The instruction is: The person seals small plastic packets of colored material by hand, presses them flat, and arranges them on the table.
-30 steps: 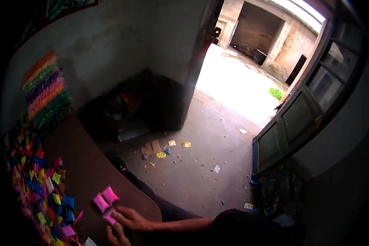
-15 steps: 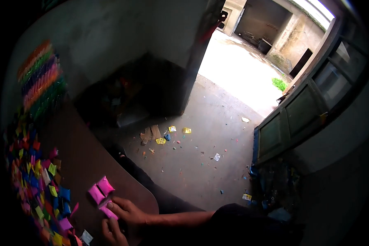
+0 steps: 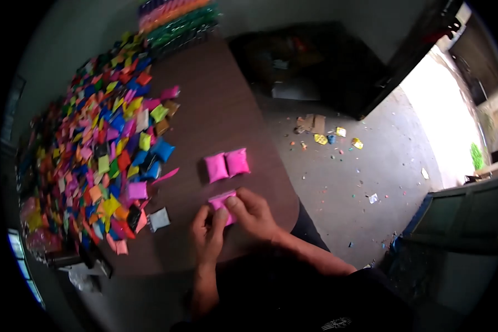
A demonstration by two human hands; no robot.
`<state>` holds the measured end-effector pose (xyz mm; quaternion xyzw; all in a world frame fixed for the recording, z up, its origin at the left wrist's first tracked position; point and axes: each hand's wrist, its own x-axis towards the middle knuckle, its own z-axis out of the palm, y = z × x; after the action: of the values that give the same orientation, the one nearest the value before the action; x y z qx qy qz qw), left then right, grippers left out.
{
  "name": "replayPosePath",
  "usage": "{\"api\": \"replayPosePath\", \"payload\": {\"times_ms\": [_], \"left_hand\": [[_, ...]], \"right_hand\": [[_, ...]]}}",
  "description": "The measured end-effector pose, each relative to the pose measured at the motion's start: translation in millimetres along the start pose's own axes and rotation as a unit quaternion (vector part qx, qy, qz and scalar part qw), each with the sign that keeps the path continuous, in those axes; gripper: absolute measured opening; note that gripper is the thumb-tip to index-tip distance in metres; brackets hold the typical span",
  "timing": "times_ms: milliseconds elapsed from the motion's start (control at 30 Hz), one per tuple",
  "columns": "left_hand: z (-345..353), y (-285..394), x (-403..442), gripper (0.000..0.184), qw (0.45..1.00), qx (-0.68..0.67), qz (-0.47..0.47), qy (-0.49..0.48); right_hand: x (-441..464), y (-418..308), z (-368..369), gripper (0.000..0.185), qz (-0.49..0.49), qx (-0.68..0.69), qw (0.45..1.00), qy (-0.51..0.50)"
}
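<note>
Between my two hands is a small pink packet (image 3: 221,201), above the table near its front edge. My left hand (image 3: 209,229) grips its left side, with the thumb over the front. My right hand (image 3: 250,213) pinches the upper right edge between thumb and fingers. Just beyond lie two more pink packets, a left one (image 3: 216,167) and a right one (image 3: 238,161), side by side on the brown table (image 3: 205,99). The packet's underside is hidden by my fingers.
A large heap of multicoloured packets (image 3: 105,144) covers the table's left side. Stacked rows of coloured packets (image 3: 180,22) stand at the far end. A whitish packet (image 3: 159,219) and a pink strip (image 3: 166,176) lie nearer. Scraps (image 3: 321,139) litter the floor at right, by an open door (image 3: 454,216).
My view has swung left, bringing the heap and more of the table into sight. Both hands still hold the pink packet, and the two other packets now lie slightly farther from it.
</note>
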<state>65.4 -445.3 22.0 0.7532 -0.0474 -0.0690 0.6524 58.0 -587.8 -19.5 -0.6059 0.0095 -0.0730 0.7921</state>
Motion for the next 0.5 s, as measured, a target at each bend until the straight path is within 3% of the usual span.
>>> {"api": "replayPosePath", "payload": {"times_ms": [133, 300, 367, 500], "left_hand": [[1.6, 9.6, -2.9, 0.020, 0.997, 0.056, 0.044, 0.036], [-4.1, 3.6, -3.8, 0.016, 0.997, 0.066, 0.046, 0.023], [-2.4, 4.3, -4.8, 0.015, 0.999, -0.035, 0.016, 0.013], [-1.8, -2.0, -4.9, 0.016, 0.995, -0.084, -0.001, 0.053]], "right_hand": [[0.5, -3.7, -1.0, 0.021, -0.040, -0.060, 0.997, -0.012], [-1.3, -3.5, 0.4, 0.017, 0.002, 0.043, 0.999, -0.022], [-1.3, -2.3, 0.4, 0.017, 0.001, 0.033, 0.999, -0.023], [-0.2, -6.2, 1.7, 0.018, -0.009, 0.006, 0.999, -0.036]]}}
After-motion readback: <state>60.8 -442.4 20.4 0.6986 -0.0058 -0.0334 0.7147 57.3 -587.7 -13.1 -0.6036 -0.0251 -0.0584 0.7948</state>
